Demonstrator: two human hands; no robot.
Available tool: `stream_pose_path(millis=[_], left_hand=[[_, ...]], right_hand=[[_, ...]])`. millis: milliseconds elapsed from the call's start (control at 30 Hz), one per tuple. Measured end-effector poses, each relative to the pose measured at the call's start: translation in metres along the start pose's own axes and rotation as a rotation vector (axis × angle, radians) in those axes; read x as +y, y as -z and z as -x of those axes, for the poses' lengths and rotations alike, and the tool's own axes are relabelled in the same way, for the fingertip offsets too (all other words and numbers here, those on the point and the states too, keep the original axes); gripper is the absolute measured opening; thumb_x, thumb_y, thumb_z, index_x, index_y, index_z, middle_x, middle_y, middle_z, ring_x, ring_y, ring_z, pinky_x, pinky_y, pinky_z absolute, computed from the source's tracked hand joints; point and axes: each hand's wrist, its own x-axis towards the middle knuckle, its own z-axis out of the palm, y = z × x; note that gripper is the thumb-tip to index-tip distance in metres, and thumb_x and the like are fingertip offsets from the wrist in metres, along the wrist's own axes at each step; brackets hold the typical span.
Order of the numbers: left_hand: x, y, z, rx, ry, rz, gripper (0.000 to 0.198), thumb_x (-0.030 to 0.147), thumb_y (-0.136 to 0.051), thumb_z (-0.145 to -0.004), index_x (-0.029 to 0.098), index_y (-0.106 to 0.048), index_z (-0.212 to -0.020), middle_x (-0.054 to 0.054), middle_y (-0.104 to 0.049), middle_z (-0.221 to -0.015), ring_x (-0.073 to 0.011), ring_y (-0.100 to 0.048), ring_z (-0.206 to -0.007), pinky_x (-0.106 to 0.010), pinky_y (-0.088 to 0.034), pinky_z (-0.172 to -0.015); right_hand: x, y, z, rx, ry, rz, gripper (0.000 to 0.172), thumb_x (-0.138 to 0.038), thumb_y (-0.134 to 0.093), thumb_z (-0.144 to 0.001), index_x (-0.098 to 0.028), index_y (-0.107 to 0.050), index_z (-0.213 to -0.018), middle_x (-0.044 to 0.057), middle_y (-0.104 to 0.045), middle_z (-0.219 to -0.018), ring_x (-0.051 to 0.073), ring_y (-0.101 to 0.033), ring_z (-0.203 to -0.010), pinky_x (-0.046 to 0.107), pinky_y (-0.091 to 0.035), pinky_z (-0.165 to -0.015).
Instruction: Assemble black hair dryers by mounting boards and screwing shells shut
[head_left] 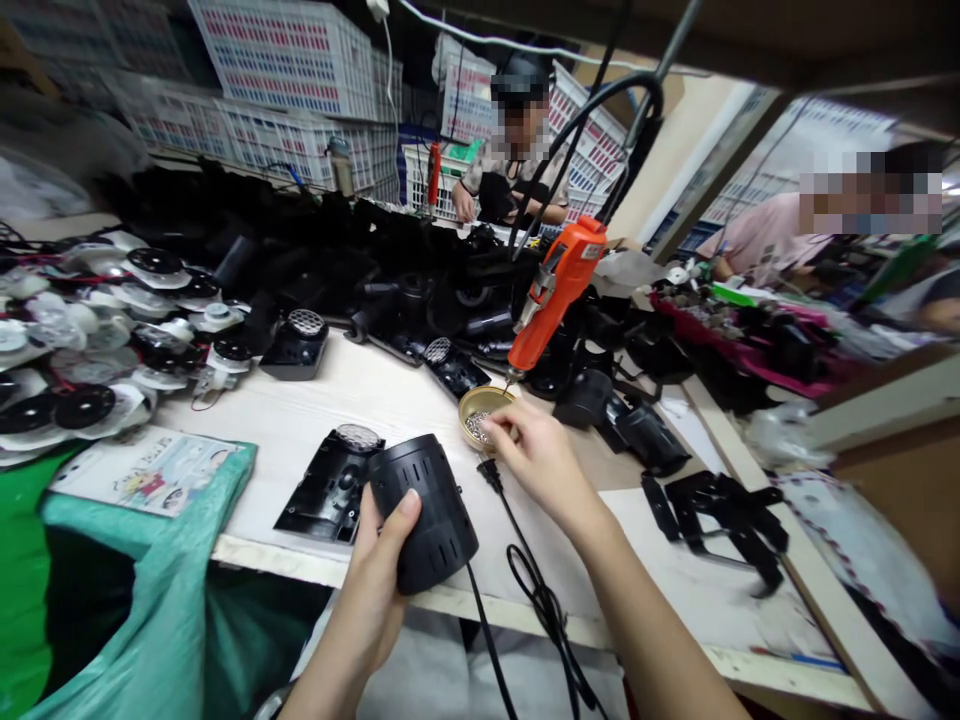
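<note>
Black vented housing (pixel 431 505) sits clenched in the left hand (pixel 375 590). Fingers of the right hand (pixel 536 455) dip into the brass screw dish (pixel 480 405), their grasp hidden; beyond them the orange screwdriver (pixel 556 290) hangs untouched.

Nothing is legible: the print on the illustrated sheet (pixel 146 470) left of the left hand (pixel 375 590) and on the crates (pixel 285 60) far beyond it is too blurred.
</note>
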Motion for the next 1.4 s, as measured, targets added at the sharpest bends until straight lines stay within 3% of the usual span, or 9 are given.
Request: stream_pose_path(millis=[133,267,433,700,833,1067,1167,1267,1400], left_hand=[[-0.001,0.001,0.001,-0.014,0.019,0.019,0.078,0.045,-0.081,-0.083,0.034,-0.045,-0.151,-0.006,-0.064,-0.145,-0.0273,-0.055,-0.139,-0.037,-0.050,-0.111],[0.000,0.000,0.000,0.004,0.020,0.025,0.072,0.044,-0.081,-0.083,0.034,-0.049,-0.146,-0.005,-0.065,-0.144,-0.0249,-0.055,-0.140,-0.036,-0.045,-0.115],[0.003,-0.005,-0.001,0.028,0.066,0.044,0.060,0.045,-0.081,-0.082,0.036,-0.055,-0.136,-0.003,-0.067,-0.141,-0.0254,-0.060,-0.134,-0.037,-0.051,-0.109],[0.004,-0.006,-0.001,0.022,0.065,0.022,0.057,0.044,-0.079,-0.085,0.033,-0.054,-0.135,-0.005,-0.069,-0.132,-0.0267,-0.062,-0.131,-0.039,-0.051,-0.109],[0.006,-0.006,-0.001,0.006,0.074,0.047,0.053,0.044,-0.076,-0.087,0.034,-0.053,-0.134,-0.005,-0.069,-0.133,-0.0254,-0.063,-0.129,-0.038,-0.051,-0.109],[0.001,-0.005,-0.004,0.015,0.043,0.061,0.060,0.044,-0.080,-0.083,0.036,-0.050,-0.135,-0.004,-0.065,-0.140,-0.0257,-0.060,-0.133,-0.039,-0.050,-0.108],[-0.001,-0.004,-0.005,-0.024,0.038,0.056,0.066,0.046,-0.083,-0.079,0.034,-0.050,-0.135,-0.006,-0.067,-0.134,-0.0275,-0.063,-0.126,-0.042,-0.053,-0.105],[-0.003,-0.004,-0.006,-0.023,0.012,0.015,0.067,0.047,-0.085,-0.076,0.032,-0.051,-0.132,-0.006,-0.065,-0.135,-0.0279,-0.061,-0.129,-0.040,-0.052,-0.104],[-0.002,-0.004,-0.006,-0.010,0.013,0.013,0.070,0.048,-0.087,-0.074,0.034,-0.051,-0.133,-0.005,-0.066,-0.134,-0.0272,-0.061,-0.129,-0.039,-0.052,-0.103]], right_hand=[[-0.006,-0.002,-0.043,-0.096,-0.150,0.244,0.012,-0.023,-0.069,-0.095,-0.015,-0.074,-0.088,0.014,-0.074,-0.101,0.031,-0.070,-0.104,0.041,-0.052,-0.089],[-0.009,-0.013,-0.058,-0.170,-0.178,0.361,0.021,-0.033,-0.073,-0.095,-0.016,-0.072,-0.105,0.010,-0.074,-0.111,0.025,-0.070,-0.103,0.043,-0.055,-0.093],[-0.007,-0.012,-0.048,-0.179,-0.195,0.437,0.019,-0.030,-0.059,-0.103,-0.016,-0.072,-0.105,0.011,-0.074,-0.111,0.024,-0.071,-0.102,0.042,-0.056,-0.090],[-0.005,-0.010,-0.049,-0.232,-0.165,0.430,0.010,-0.024,-0.069,-0.094,-0.016,-0.073,-0.099,0.007,-0.076,-0.105,0.023,-0.070,-0.099,0.038,-0.054,-0.086],[-0.004,-0.005,-0.043,-0.155,-0.192,0.378,0.012,-0.024,-0.065,-0.096,-0.017,-0.074,-0.098,0.009,-0.077,-0.106,0.025,-0.072,-0.096,0.032,-0.049,-0.076],[0.002,0.012,-0.003,0.011,-0.200,0.311,0.024,-0.030,-0.049,-0.107,-0.021,-0.072,-0.108,0.006,-0.078,-0.101,0.021,-0.072,-0.093,0.027,-0.044,-0.070],[0.008,0.009,-0.004,-0.020,-0.163,0.345,0.018,-0.028,-0.059,-0.102,-0.020,-0.075,-0.102,0.008,-0.077,-0.105,0.024,-0.070,-0.100,0.028,-0.045,-0.076],[0.010,0.004,-0.024,-0.105,-0.119,0.404,0.011,-0.027,-0.070,-0.095,-0.018,-0.077,-0.093,0.011,-0.077,-0.106,0.026,-0.068,-0.104,0.031,-0.047,-0.085],[0.003,-0.003,-0.048,-0.197,-0.091,0.486,0.015,-0.029,-0.080,-0.088,-0.016,-0.073,-0.087,0.008,-0.075,-0.100,0.027,-0.065,-0.111,0.044,-0.046,-0.100]])
